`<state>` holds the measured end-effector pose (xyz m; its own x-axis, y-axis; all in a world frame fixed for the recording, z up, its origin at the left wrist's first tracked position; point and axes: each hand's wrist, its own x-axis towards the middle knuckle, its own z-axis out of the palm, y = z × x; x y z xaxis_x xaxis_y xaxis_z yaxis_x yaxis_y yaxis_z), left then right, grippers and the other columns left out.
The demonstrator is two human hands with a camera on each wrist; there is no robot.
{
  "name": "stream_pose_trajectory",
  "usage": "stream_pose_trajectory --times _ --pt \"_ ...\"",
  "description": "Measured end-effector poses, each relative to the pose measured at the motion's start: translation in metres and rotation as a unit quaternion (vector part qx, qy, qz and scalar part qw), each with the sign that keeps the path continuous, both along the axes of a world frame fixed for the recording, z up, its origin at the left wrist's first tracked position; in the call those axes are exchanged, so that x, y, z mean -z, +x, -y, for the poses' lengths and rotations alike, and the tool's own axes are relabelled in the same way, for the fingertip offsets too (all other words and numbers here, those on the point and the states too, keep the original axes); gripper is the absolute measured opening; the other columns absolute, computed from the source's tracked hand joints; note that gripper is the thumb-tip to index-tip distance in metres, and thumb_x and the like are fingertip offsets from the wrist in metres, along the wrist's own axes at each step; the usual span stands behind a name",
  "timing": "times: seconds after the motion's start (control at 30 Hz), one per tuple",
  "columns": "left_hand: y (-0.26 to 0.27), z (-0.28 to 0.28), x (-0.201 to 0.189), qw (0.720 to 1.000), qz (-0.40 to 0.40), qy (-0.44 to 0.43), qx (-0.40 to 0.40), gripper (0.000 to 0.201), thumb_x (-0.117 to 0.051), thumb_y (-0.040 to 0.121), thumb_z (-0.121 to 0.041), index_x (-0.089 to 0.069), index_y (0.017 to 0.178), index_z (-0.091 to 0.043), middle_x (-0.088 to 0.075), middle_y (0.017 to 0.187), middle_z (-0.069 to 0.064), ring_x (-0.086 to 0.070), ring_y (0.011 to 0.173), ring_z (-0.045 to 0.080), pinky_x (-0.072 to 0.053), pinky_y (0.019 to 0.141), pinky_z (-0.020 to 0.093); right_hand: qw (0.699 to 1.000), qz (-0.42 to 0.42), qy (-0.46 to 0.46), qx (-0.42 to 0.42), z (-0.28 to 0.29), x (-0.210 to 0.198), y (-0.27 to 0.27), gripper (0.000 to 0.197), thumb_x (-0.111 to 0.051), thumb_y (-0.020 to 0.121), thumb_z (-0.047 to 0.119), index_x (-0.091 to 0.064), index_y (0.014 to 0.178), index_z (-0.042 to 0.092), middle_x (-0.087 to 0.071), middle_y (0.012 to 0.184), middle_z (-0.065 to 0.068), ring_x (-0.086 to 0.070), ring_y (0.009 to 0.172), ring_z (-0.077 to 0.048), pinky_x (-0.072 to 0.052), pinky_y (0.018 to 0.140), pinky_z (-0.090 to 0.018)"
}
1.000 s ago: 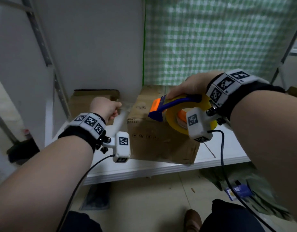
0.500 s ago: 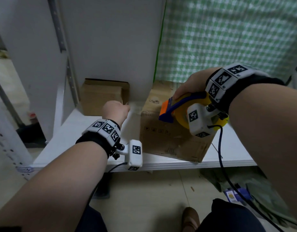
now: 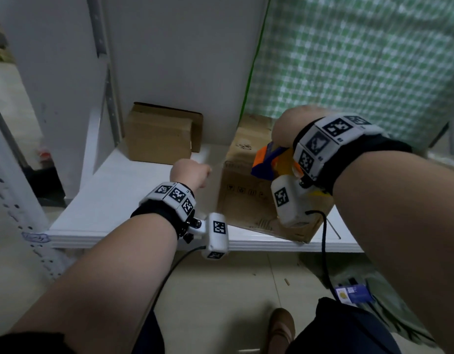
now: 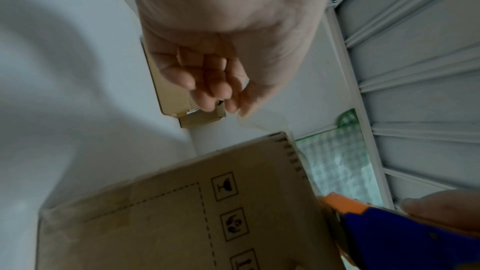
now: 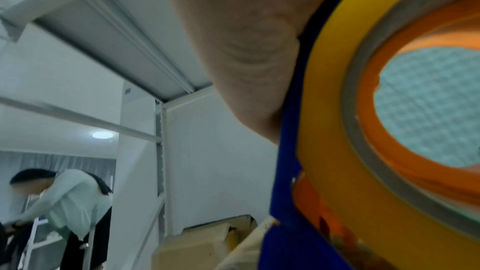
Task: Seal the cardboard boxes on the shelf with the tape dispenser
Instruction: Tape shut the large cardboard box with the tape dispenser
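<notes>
Cardboard is the material of both boxes on the white shelf (image 3: 113,200): the near box (image 3: 249,200) sits at the front edge, and the small box (image 3: 157,139) stands against the back wall. The right hand (image 3: 287,126) is clamped on the blue and orange tape dispenser (image 3: 266,159), on top of the near box. The left hand (image 3: 190,173) has curled fingers and pinches a clear tape strip (image 4: 262,120), just beside that box.

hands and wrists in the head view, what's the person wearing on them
Both forearms are bare. Each wrist carries a black band faced with white blocks printed with black square markers. A white camera pod with its own marker hangs below the left hand and the right hand, each trailing a black cable.
</notes>
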<state>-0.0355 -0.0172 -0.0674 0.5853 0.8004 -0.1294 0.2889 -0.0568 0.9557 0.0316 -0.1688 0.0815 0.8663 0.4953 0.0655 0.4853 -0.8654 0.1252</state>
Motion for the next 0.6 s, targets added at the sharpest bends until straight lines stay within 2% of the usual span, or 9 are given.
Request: stream_pose_trajectory --times 0.03,0.1,0.17,0.3,0.37,0.43,0.5,0.57,0.6 --pt "0.0 0.001 0.002 1.0 0.01 -0.023 0.005 0.014 -0.059 0.082 -0.013 -0.06 0.071 -0.004 -0.059 0.07 0.009 -0.052 0.051 0.021 -0.037 0.05 0.022 0.999 0.03 -0.016 0.017 -0.004 0.002 0.004 0.033 -0.048 0.092 0.033 -0.058 0.12 0.017 -0.056 0.123 -0.008 -0.053 0.116 -0.033 -0.042 0.085 -0.044" --pt "-0.002 0.006 0.004 0.997 0.029 -0.068 0.019 0.017 -0.058 0.084 -0.012 -0.058 0.069 -0.006 -0.06 0.072 0.008 -0.05 0.048 0.018 -0.034 0.044 0.019 0.993 0.051 -0.075 0.079 -0.013 0.004 0.007 0.036 -0.046 0.095 0.034 -0.053 0.125 0.015 -0.051 0.133 -0.009 -0.047 0.123 -0.033 -0.034 0.104 -0.052" --pt "-0.002 0.009 0.006 0.993 0.028 -0.104 0.044 0.019 -0.057 0.087 -0.015 -0.059 0.07 -0.007 -0.059 0.071 0.007 -0.051 0.053 0.018 -0.037 0.049 0.023 0.989 0.065 -0.099 0.092 -0.022 0.006 0.007 0.034 -0.045 0.095 0.033 -0.055 0.121 0.014 -0.052 0.131 -0.011 -0.047 0.123 -0.032 -0.028 0.109 -0.052" --pt "-0.003 0.01 0.004 0.985 -0.019 -0.125 0.116 0.02 -0.053 0.087 -0.021 -0.059 0.071 -0.01 -0.055 0.068 0.006 -0.054 0.061 0.021 -0.041 0.062 0.026 0.982 0.111 -0.118 0.1 -0.028 0.015 0.012 0.022 -0.041 0.094 0.028 -0.055 0.094 0.011 -0.058 0.109 -0.011 -0.053 0.113 -0.032 -0.029 0.108 -0.051" --pt "-0.008 0.007 0.0 0.98 -0.055 -0.109 0.155 0.023 -0.051 0.088 -0.025 -0.057 0.072 -0.01 -0.055 0.071 0.007 -0.054 0.063 0.021 -0.04 0.063 0.026 0.98 0.115 -0.119 0.115 -0.032 0.02 0.014 0.021 -0.039 0.097 0.023 -0.054 0.096 0.009 -0.056 0.114 -0.016 -0.049 0.118 -0.036 -0.024 0.11 -0.054" --pt "-0.015 0.003 -0.007 0.972 -0.12 -0.053 0.197 0.026 -0.052 0.091 -0.031 -0.06 0.081 -0.008 -0.059 0.077 0.007 -0.055 0.067 0.021 -0.042 0.059 0.025 0.98 0.111 -0.104 0.127 -0.034 0.021 0.012 0.023 -0.039 0.097 0.02 -0.057 0.094 0.006 -0.056 0.115 -0.018 -0.049 0.117 -0.037 -0.027 0.109 -0.052" --pt "-0.018 -0.002 -0.011 0.956 -0.191 0.047 0.219 0.028 -0.055 0.092 -0.033 -0.065 0.091 -0.007 -0.064 0.086 0.007 -0.059 0.076 0.023 -0.043 0.06 0.026 0.978 0.12 -0.114 0.128 -0.034 0.018 0.008 0.026 -0.043 0.093 0.026 -0.054 0.078 0.009 -0.058 0.091 -0.013 -0.057 0.103 -0.032 -0.037 0.102 -0.047" --pt "-0.015 -0.01 -0.012 0.97 -0.137 0.078 0.183 0.025 -0.052 0.092 -0.026 -0.066 0.09 -0.006 -0.067 0.088 0.009 -0.06 0.08 0.023 -0.043 0.061 0.026 0.977 0.124 -0.119 0.126 -0.034 0.016 0.004 0.027 -0.047 0.09 0.029 -0.051 0.07 0.011 -0.054 0.079 -0.011 -0.059 0.095 -0.029 -0.04 0.098 -0.045" --pt "-0.013 -0.011 -0.014 0.982 -0.063 0.041 0.172 0.025 -0.048 0.094 -0.024 -0.065 0.092 -0.006 -0.066 0.09 0.01 -0.059 0.083 0.023 -0.043 0.065 0.026 0.977 0.121 -0.124 0.128 -0.035 0.014 0.002 0.028 -0.048 0.09 0.03 -0.051 0.07 0.011 -0.055 0.08 -0.011 -0.06 0.095 -0.029 -0.041 0.098 -0.045"
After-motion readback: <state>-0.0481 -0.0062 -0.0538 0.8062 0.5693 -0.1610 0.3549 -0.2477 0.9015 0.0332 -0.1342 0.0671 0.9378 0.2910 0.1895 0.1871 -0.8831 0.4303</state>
